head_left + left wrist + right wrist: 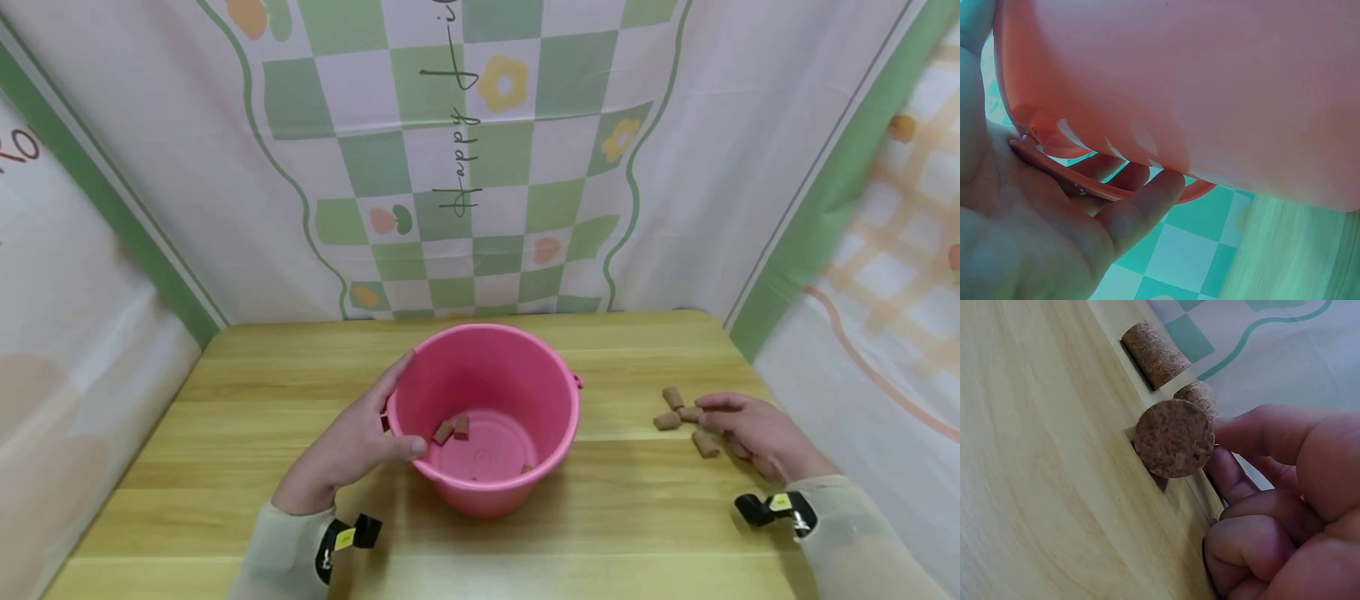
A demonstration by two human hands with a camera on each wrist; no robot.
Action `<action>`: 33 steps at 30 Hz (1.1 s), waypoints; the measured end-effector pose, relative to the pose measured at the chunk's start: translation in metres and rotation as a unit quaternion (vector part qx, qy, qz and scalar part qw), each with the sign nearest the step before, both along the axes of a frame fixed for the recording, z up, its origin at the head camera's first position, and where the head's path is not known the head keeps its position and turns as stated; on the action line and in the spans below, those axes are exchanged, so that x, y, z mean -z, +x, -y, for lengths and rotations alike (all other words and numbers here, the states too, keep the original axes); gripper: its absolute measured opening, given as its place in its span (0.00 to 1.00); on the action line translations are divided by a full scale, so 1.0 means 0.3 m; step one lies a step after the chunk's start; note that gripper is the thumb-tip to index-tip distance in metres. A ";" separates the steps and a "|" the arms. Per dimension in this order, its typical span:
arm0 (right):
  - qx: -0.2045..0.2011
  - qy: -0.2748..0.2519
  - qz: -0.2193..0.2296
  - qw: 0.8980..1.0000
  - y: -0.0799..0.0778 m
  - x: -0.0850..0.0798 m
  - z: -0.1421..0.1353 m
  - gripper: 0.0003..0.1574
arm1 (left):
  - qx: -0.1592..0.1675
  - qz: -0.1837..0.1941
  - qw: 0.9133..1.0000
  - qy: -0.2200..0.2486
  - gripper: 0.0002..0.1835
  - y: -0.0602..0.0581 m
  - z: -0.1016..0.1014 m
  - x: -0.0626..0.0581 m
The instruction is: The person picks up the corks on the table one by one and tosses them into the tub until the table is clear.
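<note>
A pink bucket (483, 367) stands on the wooden table, its open top towards me. My left hand (360, 442) grips its left side, thumb over the rim and fingers along the outside. In the left wrist view the bucket's handle (1094, 187) hangs among those fingers. A few corks lie inside, two (461, 427) side by side at the left. At the right, my right hand (757, 433) pinches a cork (690, 413) between thumb and index finger, low over the table. Close around it lie three corks, one (672, 397) behind, one (667, 421) left, one (705, 443) nearer.
The light wooden table (300, 367) runs back to a printed cloth (480, 167) with green checks. More cloth hangs at the left and right sides. Both wrists wear a black strap with a small camera.
</note>
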State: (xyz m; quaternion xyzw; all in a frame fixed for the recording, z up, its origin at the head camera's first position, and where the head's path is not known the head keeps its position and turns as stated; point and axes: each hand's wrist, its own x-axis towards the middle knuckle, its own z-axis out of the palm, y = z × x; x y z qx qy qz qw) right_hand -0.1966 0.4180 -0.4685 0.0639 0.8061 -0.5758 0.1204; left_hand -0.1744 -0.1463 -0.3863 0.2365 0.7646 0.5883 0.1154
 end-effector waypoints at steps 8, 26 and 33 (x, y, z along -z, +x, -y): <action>0.028 -0.030 0.005 0.999 0.003 0.012 -0.036 0.11 | -0.003 0.016 1.000 0.004 0.57 0.004 0.000 -0.003; -0.046 0.159 -0.049 0.985 -0.021 -0.005 0.024 0.33 | -0.001 0.005 1.000 -0.002 0.57 0.002 0.001 -0.009; -0.033 0.155 -0.045 0.986 -0.017 0.001 0.019 0.32 | 0.006 0.005 1.000 0.013 0.57 0.001 -0.002 -0.004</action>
